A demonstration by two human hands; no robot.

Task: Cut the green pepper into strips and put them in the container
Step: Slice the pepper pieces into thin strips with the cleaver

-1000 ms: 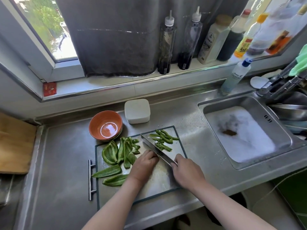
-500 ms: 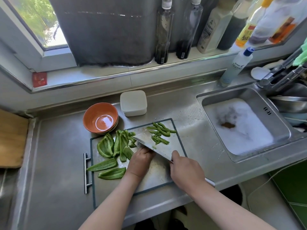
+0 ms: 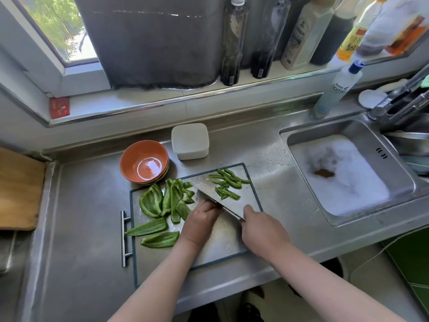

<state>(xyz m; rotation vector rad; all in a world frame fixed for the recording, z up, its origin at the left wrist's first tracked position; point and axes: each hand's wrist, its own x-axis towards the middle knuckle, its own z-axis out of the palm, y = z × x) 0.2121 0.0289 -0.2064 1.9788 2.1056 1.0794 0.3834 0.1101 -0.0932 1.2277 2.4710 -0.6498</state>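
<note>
Right hand (image 3: 262,231) is nearest, at the board's near right, fingers wrapped round the cleaver (image 3: 218,194) handle, forefinger up by the blade's heel. The handle itself is hidden in the grip. The blade runs diagonally up-left, its flat tilted toward the camera.

Left hand (image 3: 199,221) is just left of the blade. Its fingers are curled under, knuckles against the blade's flat. Cannot tell if a pepper piece is under them.

Both hands are over the cutting board (image 3: 220,240), grey with a dark rim and a bar handle (image 3: 124,238) on its left edge. It lies on the steel counter (image 3: 81,205).

Uncut pepper slabs (image 3: 152,203) are piled on the board's left half, left of the left hand. Two more long ones lie apart at the near left.

Cut pepper strips (image 3: 228,181) sit in a loose heap at the board's far right corner, just beyond the blade.

Orange bowl (image 3: 144,161) is past the board's far left corner, touching or nearly touching the rim.

White container (image 3: 190,141) is right of the bowl on the counter, lid on. No pepper in it that I can see.

Sink (image 3: 394,168) is to the right with foam inside, a soap bottle (image 3: 337,87) behind it. A wooden board (image 3: 18,189) sits far left.

On the sill stand dark bottles (image 3: 232,43) and a dark cloth (image 3: 148,43).
</note>
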